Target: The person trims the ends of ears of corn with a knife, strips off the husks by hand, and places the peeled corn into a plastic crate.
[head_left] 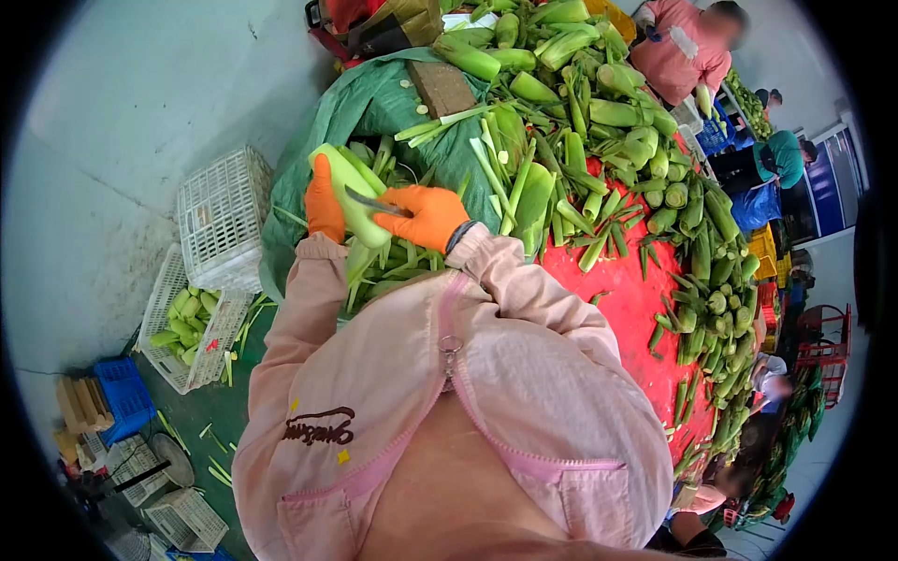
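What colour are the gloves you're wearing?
Both are orange, on the left hand and the right hand; the head view shows it best.

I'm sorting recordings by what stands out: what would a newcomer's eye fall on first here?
Probably the bright orange gloves, left of and above centre: the left hand holds a pale green corn ear, and the right hand holds a knife at it. Next comes the large heap of husked-in corn, curving along the upper and right side of the red surface.
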The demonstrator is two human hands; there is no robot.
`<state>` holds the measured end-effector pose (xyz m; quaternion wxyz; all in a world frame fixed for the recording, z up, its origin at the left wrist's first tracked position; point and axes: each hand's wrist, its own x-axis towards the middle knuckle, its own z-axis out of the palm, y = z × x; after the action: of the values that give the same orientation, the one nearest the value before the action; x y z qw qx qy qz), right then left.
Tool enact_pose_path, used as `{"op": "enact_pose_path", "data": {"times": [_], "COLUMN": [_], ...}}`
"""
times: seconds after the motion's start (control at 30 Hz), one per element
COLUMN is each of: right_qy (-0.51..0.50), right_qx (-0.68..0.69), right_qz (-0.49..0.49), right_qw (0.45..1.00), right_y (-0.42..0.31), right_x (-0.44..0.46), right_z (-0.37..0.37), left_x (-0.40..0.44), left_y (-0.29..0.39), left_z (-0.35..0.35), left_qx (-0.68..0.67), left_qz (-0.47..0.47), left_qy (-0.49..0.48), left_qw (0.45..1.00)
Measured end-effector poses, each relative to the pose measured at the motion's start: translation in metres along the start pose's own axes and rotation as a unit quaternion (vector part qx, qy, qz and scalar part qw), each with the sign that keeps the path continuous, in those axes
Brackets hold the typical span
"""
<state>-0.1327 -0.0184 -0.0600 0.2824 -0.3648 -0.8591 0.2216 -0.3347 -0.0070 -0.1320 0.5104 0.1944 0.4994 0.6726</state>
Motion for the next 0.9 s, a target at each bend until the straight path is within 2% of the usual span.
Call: {"op": "enact_pose_path", "data": {"times": [0.03, 0.07, 0.1, 0.13, 0.17, 0.2, 0.23, 0.27, 0.3, 0.33, 0.4, 0.47, 0.5, 0.53, 0.57, 0.7, 0.73, 0.77, 0.8, 0.87, 0.9], "right_qy": [-0.054, -0.054, -0.134, -0.208, -0.213, -0.214, -0.238, -0.259, -0.238, -0.239, -0.103, -0.090, -0.015, 0.061, 0.051, 0.053, 0.069, 0.081, 0.081, 0.127, 0.132], "right_qx": [-0.028, -0.030, 0.108, 0.240, 0.323, 0.322, 0.394, 0.462, 0.488, 0.487, 0.431, 0.412, 0.299, 0.177, 0.149, 0.162, 0.311, 0.451, 0.452, 0.520, 0.524], "right_qz": [0.029, 0.028, 0.167, 0.299, 0.290, 0.289, 0.287, 0.283, 0.278, 0.276, 0.233, 0.239, 0.157, 0.071, 0.119, 0.082, 0.164, 0.241, 0.241, 0.316, 0.308], "right_qw": [0.998, 0.998, 0.971, 0.900, 0.875, 0.876, 0.840, 0.800, 0.793, 0.793, 0.866, 0.875, 0.941, 0.980, 0.980, 0.982, 0.934, 0.855, 0.855, 0.783, 0.783], "right_y": [0.004, 0.010, 0.008, 0.008, 0.018, 0.019, 0.020, 0.020, 0.016, 0.013, 0.002, 0.007, 0.006, 0.004, 0.001, 0.010, 0.007, 0.006, 0.011, 0.022, 0.013], "right_x": [-0.001, -0.002, -0.002, -0.002, -0.007, -0.010, -0.013, -0.015, -0.015, -0.017, -0.020, -0.020, -0.018, -0.018, -0.021, -0.031, -0.035, -0.039, -0.040, -0.045, -0.046], "right_z": [0.006, 0.007, 0.003, -0.001, 0.006, 0.005, 0.003, 0.004, 0.005, 0.004, 0.001, -0.006, -0.010, -0.014, -0.019, -0.020, -0.029, -0.035, -0.039, -0.046, -0.055], "left_x": [-0.001, -0.002, -0.005, -0.010, -0.015, -0.021, -0.025, -0.027, -0.027, -0.025, -0.024, -0.028, -0.029, -0.032, -0.039, -0.043, -0.050, -0.056, -0.059, -0.067, -0.065], "left_y": [0.001, 0.003, 0.005, 0.007, 0.009, 0.013, 0.017, 0.020, 0.023, 0.025, 0.027, 0.031, 0.037, 0.041, 0.042, 0.040, 0.044, 0.048, 0.052, 0.056, 0.052], "left_z": [0.002, 0.005, 0.009, 0.013, 0.018, 0.024, 0.029, 0.035, 0.039, 0.041, 0.041, 0.042, 0.044, 0.045, 0.049, 0.055, 0.056, 0.056, 0.058, 0.062, 0.064], "left_qx": [-0.001, -0.029, -0.056, -0.058, -0.126, -0.192, -0.192, -0.229, -0.264, -0.264, -0.178, -0.148, -0.117, -0.086, -0.113, -0.171, -0.132, -0.091, -0.091, 0.077, 0.091], "left_qz": [0.000, 0.013, 0.024, 0.023, -0.003, -0.030, -0.028, -0.020, -0.012, -0.010, -0.005, 0.013, 0.031, 0.048, 0.017, -0.026, 0.029, 0.083, 0.083, 0.208, 0.223], "left_qy": [-0.001, -0.029, -0.056, -0.056, -0.088, -0.119, -0.117, -0.169, -0.222, -0.222, -0.143, -0.142, -0.144, -0.145, -0.201, -0.200, -0.196, -0.189, -0.189, -0.195, -0.207], "left_qw": [1.000, 0.999, 0.997, 0.996, 0.988, 0.974, 0.974, 0.958, 0.939, 0.938, 0.974, 0.979, 0.982, 0.984, 0.973, 0.964, 0.971, 0.974, 0.974, 0.955, 0.948]}}
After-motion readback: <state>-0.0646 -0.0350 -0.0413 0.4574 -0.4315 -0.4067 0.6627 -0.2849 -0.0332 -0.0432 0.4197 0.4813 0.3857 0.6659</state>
